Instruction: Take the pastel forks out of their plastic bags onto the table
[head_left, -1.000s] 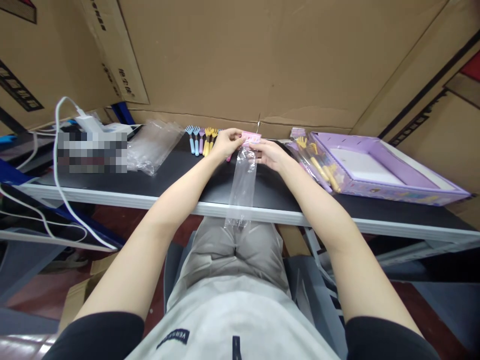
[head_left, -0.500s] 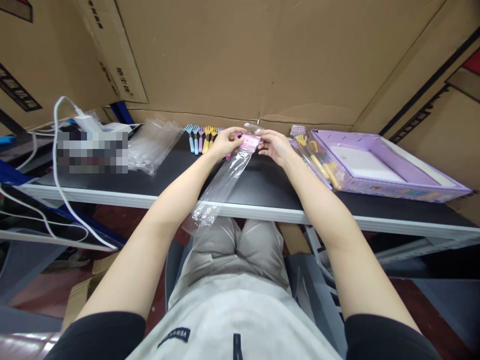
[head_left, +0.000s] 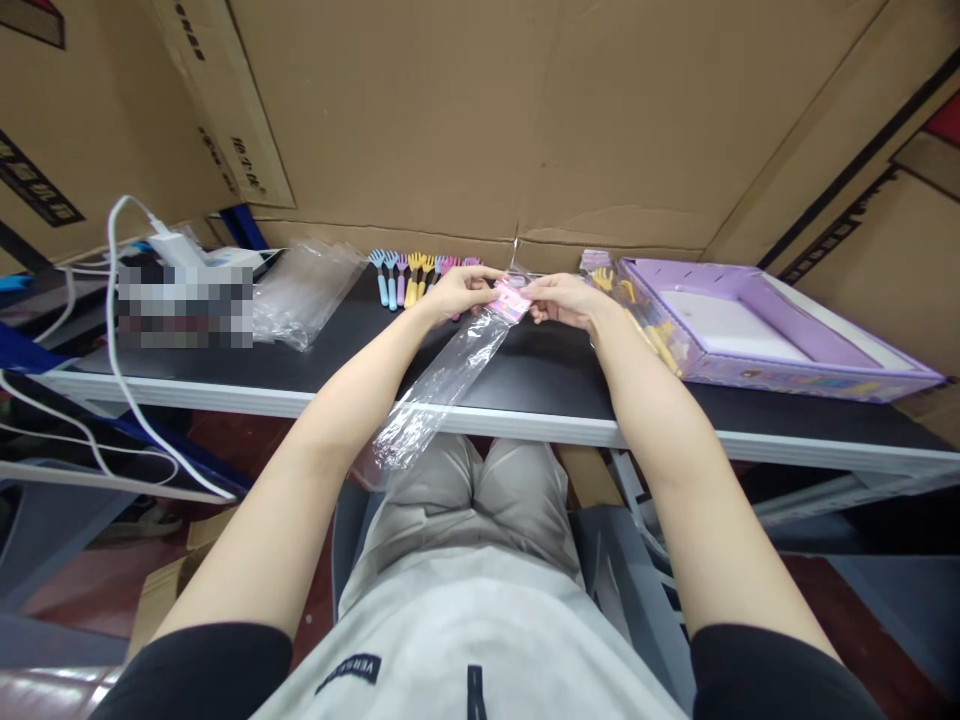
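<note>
Over the middle of the black tabletop (head_left: 525, 375), both hands meet on the top of a long clear bag (head_left: 442, 385). Left hand (head_left: 457, 292) is pinched shut on the bag's pink header card (head_left: 511, 299) from the left; right hand (head_left: 562, 298) is pinched on the same card from the right. The bag hangs from there toward the near left, its tail drooping past the near tabletop edge above the lap.

Handling, judged: thin film, very light, limp, creased and slippery; no stiffness of its own. The card is the only firm part, so it is the sensible grip; the mouth sits just there.

Far left of the hands: a row of small coloured forks (head_left: 409, 275), then a heap of clear bags (head_left: 307, 285). Right: a purple box (head_left: 750, 335) with bagged forks (head_left: 641, 325) beside it.

Writing: print on the pink card too small to read. Cardboard (head_left: 247, 165) on the far left bears dark characters, not legible. A shirt label near the bottom edge appears upside down, unread.
</note>
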